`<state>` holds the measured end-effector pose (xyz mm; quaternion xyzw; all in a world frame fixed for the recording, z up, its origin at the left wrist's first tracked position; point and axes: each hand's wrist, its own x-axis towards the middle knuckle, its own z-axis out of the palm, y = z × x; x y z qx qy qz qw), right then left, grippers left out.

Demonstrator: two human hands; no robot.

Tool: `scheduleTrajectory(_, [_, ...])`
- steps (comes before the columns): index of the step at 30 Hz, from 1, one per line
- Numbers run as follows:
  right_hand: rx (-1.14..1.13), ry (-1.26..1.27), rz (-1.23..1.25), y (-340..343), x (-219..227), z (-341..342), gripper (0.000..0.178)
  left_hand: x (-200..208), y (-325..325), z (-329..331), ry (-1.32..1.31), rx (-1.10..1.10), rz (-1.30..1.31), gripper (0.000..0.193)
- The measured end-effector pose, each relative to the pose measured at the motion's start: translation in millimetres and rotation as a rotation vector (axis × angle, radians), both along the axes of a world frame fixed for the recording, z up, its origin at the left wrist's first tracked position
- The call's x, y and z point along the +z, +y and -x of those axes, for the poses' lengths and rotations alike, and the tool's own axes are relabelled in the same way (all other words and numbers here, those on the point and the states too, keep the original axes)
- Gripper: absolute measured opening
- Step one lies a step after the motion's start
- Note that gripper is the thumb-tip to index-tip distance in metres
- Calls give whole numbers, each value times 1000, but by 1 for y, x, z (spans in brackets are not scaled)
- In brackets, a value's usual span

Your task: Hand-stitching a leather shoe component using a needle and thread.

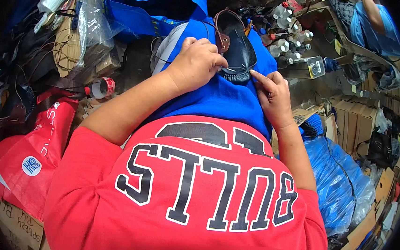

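A black leather shoe [239,50] with a brown collar lies across my lap on blue cloth [202,97], its gathered toe seam toward me. At the toe's left side, my left hand [198,61] is closed in a pinch on a thin, pale needle [228,70]. Dark thread [155,51] loops out to the left of that hand. My right hand [272,90] has its fingers bent, with the index fingertip and thumb close together at the toe's right edge. What they pinch there is too small to make out.
A blue bag [155,4] stands open beyond my lap. Several small bottles [284,42] sit at the far right, near another person's blue sleeve [379,31]. A red bag [38,154] and a red-labelled bottle [100,88] lie left; blue plastic wrap [331,182] lies right.
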<state>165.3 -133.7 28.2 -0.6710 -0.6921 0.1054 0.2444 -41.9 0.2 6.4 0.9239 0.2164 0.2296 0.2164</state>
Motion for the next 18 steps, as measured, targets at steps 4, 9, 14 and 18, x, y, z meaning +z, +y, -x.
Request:
scheduleTrajectory(4, [-13, 149, 86, 3, -4, -8, 32, -2, 1, -8, 40, 76, -119, 12])
scheduleTrajectory(9, [0, 504, 320, 17, -8, -29, 31, -8, 14, -17, -117, -25, 45, 17])
scheduleTrajectory(14, [54, 555, 400, 29, -7, -40, 28, -14, 17, -19, -102, -16, 30, 19])
scheduleTrajectory(18, [66, 545, 425, 31, -6, -40, 26, -13, 18, -20, -71, -17, 39, 18])
